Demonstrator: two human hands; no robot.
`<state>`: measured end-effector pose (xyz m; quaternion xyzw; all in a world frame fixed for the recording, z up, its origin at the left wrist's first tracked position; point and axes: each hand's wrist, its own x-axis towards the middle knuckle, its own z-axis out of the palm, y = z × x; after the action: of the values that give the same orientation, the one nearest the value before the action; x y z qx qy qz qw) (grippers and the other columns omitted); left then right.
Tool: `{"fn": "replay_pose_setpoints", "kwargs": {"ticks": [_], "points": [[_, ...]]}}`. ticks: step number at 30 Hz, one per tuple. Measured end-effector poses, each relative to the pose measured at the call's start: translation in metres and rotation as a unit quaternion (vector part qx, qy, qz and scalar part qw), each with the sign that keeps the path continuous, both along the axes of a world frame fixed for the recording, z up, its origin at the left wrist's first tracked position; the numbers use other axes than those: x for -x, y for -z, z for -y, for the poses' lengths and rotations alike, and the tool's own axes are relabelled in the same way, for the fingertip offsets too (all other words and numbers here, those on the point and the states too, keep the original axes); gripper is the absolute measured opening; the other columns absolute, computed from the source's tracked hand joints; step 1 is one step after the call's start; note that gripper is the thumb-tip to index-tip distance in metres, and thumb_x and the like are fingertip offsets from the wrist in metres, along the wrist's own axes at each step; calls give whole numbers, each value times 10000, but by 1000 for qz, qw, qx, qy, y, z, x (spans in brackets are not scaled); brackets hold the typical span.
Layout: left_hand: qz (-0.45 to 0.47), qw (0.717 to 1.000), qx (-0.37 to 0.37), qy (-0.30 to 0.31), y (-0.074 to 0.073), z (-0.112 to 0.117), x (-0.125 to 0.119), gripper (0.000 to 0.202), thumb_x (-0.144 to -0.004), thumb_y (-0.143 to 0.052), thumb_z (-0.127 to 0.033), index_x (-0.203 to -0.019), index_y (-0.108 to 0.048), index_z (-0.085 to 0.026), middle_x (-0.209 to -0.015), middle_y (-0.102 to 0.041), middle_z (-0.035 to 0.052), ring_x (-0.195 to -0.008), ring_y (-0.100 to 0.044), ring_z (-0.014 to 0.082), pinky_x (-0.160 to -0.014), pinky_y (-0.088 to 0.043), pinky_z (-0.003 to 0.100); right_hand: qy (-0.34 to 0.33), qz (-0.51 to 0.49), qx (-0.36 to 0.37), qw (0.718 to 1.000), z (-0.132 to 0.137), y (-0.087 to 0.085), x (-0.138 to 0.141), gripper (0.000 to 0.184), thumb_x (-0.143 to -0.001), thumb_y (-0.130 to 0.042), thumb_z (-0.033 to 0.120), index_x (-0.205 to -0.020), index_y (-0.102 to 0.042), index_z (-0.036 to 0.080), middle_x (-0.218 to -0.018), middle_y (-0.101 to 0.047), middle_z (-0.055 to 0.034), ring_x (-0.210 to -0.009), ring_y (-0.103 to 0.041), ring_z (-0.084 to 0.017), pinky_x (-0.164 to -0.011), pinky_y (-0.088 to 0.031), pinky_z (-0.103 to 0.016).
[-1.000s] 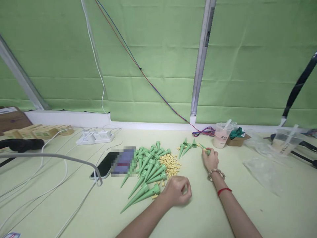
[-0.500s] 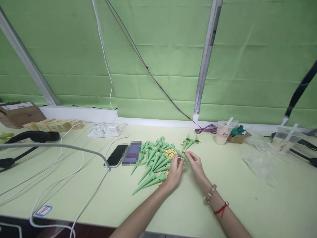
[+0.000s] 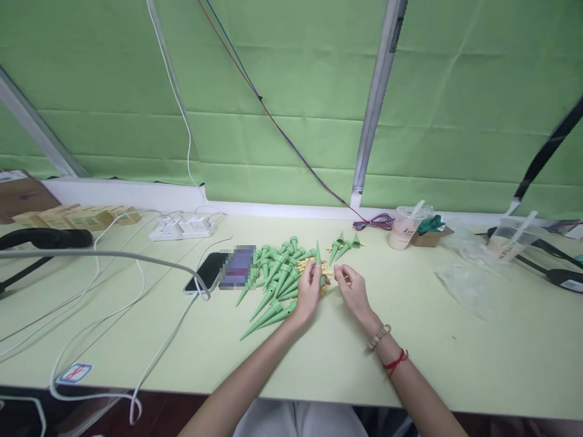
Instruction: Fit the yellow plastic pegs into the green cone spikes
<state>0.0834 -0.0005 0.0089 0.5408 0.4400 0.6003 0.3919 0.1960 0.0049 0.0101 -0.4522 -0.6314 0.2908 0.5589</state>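
Observation:
My left hand [image 3: 310,291] is closed around a green plastic watering spike [image 3: 318,252], its tip pointing up and away. At the spike's side, my right hand [image 3: 353,291] pinches a small yellow plastic valve [image 3: 328,273]. Whether the valve is touching the spike is too small to tell. Left of my hands lies a pile of green spikes [image 3: 277,273], and a heap of yellow valves [image 3: 307,262] is partly hidden behind my left hand. Several spikes with yellow pieces [image 3: 344,247] lie apart, just beyond my right hand.
Two phones, one dark-screened [image 3: 208,271] and one blurred [image 3: 237,267], lie left of the pile. White cables [image 3: 141,291] run from a power strip [image 3: 182,227]. To the right are a drink cup [image 3: 403,227], a small cardboard box [image 3: 430,237] and clear plastic bags [image 3: 462,291].
The spike in my left hand has turned from lying slantwise to pointing up. My right hand has let go of it and now pinches a yellow valve. The camera view has tilted down.

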Motion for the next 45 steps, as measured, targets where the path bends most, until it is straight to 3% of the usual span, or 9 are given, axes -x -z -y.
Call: {"fn": "replay_pose_setpoints", "kwargs": {"ticks": [5,13,20,26,35,38,41,43,45], "points": [[-95,995,-8,18,2,7,-2,367,-843,-375,-462,-1037,-511,-181,-596,-487,-34,-501,-470,96,-524,-391,215,14,5,-2,1000,5,1,2,405,-850,-382,410,-512,-332,192,-489,-288,50,-476,-283,-90,-459,-253,-229],[-180,983,-16,-15,4,18,-8,359,-878,-305,-422,-1041,-510,-175,-512,-435,-52,-462,-430,99,-514,-339,218,48,46,-10,998,8,10,2,447,-819,-385,340,-414,-260,199,-387,-237,56,-384,-218,-66,-407,-173,-237],[-110,993,12,46,0,22,-11,278,-841,-391,-437,-932,-474,-188,-529,-401,-64,-456,-384,82,-482,-317,203,91,86,-87,988,10,7,2,459,-784,-370,309,-361,-226,204,-330,-245,43,-344,-208,-63,-399,-189,-244],[-45,993,59,95,-2,11,-13,301,-799,-448,-457,-687,-395,-183,-498,-339,-77,-399,-321,48,-411,-281,186,117,153,-129,973,4,8,-4,440,-752,-369,297,-363,-186,208,-323,-224,40,-357,-186,-67,-405,-179,-255],[-12,965,150,213,-1,9,-11,412,-794,-373,-571,-674,-415,-180,-427,-345,-78,-291,-314,57,-297,-216,186,104,211,-157,959,0,15,-13,396,-713,-400,254,-350,-246,212,-335,-313,26,-371,-263,-86,-440,-209,-262],[-27,980,105,167,-2,9,-11,385,-811,-370,-546,-682,-403,-185,-463,-356,-77,-320,-320,53,-338,-240,194,69,151,-117,979,1,13,-12,435,-772,-404,308,-365,-284,212,-362,-320,32,-385,-291,-86,-448,-248,-253],[-86,995,23,53,-5,11,-9,338,-837,-364,-500,-721,-420,-187,-507,-397,-65,-413,-376,64,-453,-307,205,31,35,-48,998,2,6,-7,337,-780,-489,368,-493,-435,200,-454,-411,38,-437,-371,-91,-459,-313,-234],[-134,991,-8,-16,-6,11,-6,316,-851,-351,-476,-756,-445,-190,-536,-434,-52,-479,-413,83,-520,-317,220,-2,-49,-5,999,2,1,-4,218,-729,-583,388,-648,-533,192,-559,-516,24,-496,-457,-102,-488,-378,-232],[-162,985,-13,-56,-7,12,-4,302,-858,-341,-460,-783,-460,-193,-552,-454,-42,-512,-427,100,-542,-304,231,-43,-111,30,992,1,-1,-3,219,-683,-643,389,-732,-580,185,-652,-594,-5,-560,-533,-121,-552,-443,-254]]}}
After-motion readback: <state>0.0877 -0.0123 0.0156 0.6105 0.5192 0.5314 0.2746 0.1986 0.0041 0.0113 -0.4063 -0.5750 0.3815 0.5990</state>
